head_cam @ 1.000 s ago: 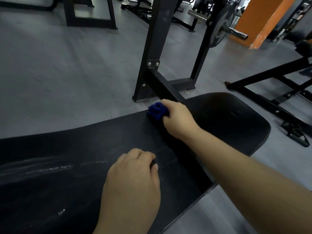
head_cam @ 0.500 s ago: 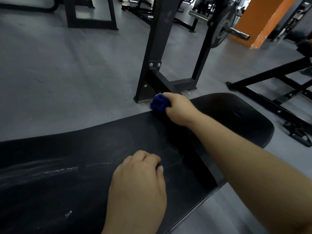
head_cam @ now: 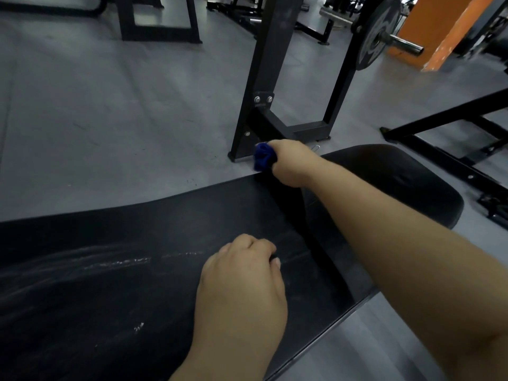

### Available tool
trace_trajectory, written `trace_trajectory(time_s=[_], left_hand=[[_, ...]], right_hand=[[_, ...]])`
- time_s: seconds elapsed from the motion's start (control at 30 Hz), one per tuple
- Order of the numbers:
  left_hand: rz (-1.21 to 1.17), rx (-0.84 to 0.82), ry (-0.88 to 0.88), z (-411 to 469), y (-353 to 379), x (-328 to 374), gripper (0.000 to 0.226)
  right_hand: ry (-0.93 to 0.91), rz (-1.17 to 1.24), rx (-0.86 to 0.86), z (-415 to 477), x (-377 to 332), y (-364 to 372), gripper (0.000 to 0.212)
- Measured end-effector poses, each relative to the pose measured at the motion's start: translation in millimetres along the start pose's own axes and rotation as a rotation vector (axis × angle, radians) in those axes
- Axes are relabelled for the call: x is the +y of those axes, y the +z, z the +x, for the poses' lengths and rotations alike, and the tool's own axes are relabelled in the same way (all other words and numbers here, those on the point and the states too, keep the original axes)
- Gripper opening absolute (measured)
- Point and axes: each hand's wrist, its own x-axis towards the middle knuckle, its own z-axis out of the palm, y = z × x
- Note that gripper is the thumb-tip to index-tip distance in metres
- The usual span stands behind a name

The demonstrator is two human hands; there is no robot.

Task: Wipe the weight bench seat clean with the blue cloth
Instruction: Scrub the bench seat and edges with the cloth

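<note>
The black padded weight bench [head_cam: 165,237] runs across the lower view, with whitish smear marks on its left part. Its separate seat pad [head_cam: 398,182] lies at the right. My right hand [head_cam: 291,166] grips the bunched blue cloth [head_cam: 262,159] at the far edge of the bench, by the gap between the pads; the cloth hangs partly past the edge. My left hand [head_cam: 242,292] rests on the near part of the bench with its fingers curled under, holding nothing I can see.
A black steel rack upright [head_cam: 264,86] stands just beyond the cloth. A weight plate [head_cam: 371,45] on a bar hangs at the upper right beside an orange pillar [head_cam: 445,31]. Another black frame [head_cam: 445,122] crosses the grey floor [head_cam: 110,119] at right.
My right hand has slid the blue cloth away from me, from on top of the pad to its far edge. My left hand has stayed where it was on the bench.
</note>
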Motion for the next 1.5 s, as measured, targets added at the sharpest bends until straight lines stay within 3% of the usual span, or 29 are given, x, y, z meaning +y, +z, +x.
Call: trace_trajectory(time_s=[0.1,0.33,0.5,0.6,0.8,1.0,1.2,1.27,1.4,1.5], left_hand=[[-0.004,0.009,0.002,0,2,-3,0.023],[0.014,0.015,-0.029,4,6,1,0.02],[-0.018,0.025,-0.038,3,1,-1,0.024],[-0.012,0.043,-0.039,4,1,-1,0.023],[0.014,0.026,-0.046,3,3,0,0.019],[0.004,0.009,-0.044,2,-1,0,0.025],[0.045,-0.022,-0.049,2,1,3,0.024],[0.041,-0.025,-0.05,1,0,3,0.026],[0.036,-0.019,-0.064,-1,-4,3,0.027],[0.055,-0.021,-0.063,0,-4,6,0.026]], right_hand=[[0.123,-0.113,-0.018,6,5,-11,0.04],[-0.144,-0.066,-0.171,8,-35,5,0.021],[-0.03,-0.004,-0.138,8,-11,-7,0.025],[-0.058,0.087,-0.134,2,-18,2,0.029],[-0.209,0.059,-0.052,-5,-25,18,0.033],[0.016,0.09,0.176,-4,23,15,0.039],[-0.329,0.152,0.177,-36,-17,39,0.041],[-0.272,0.153,0.203,-39,3,28,0.04],[0.047,0.182,0.326,-32,36,21,0.045],[-0.022,0.171,0.377,-41,16,37,0.045]])
